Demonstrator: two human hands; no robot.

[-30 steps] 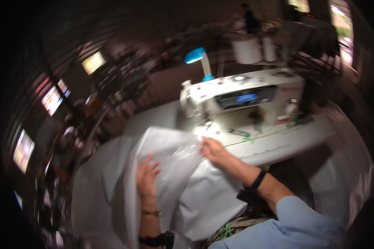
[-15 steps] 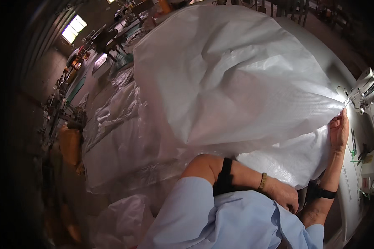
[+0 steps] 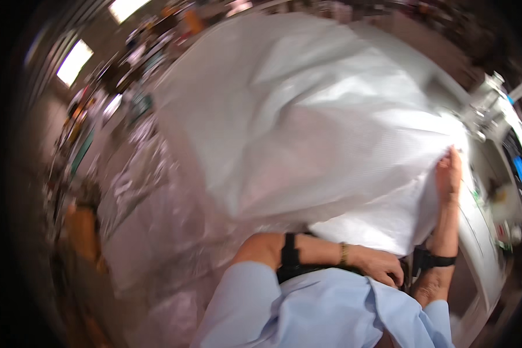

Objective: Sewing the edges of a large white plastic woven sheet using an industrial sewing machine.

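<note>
Gripping a big white woven sheet that billows in front of the person, the right hand pinches its far edge near the sewing machine, while the left hand closes on the near edge; keeping both grips firm and well apart looks best.

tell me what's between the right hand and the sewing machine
In the head view nothing lies between: the right hand pinches the edge of the white woven sheet just beside the sewing machine, with only bare table there.
</note>
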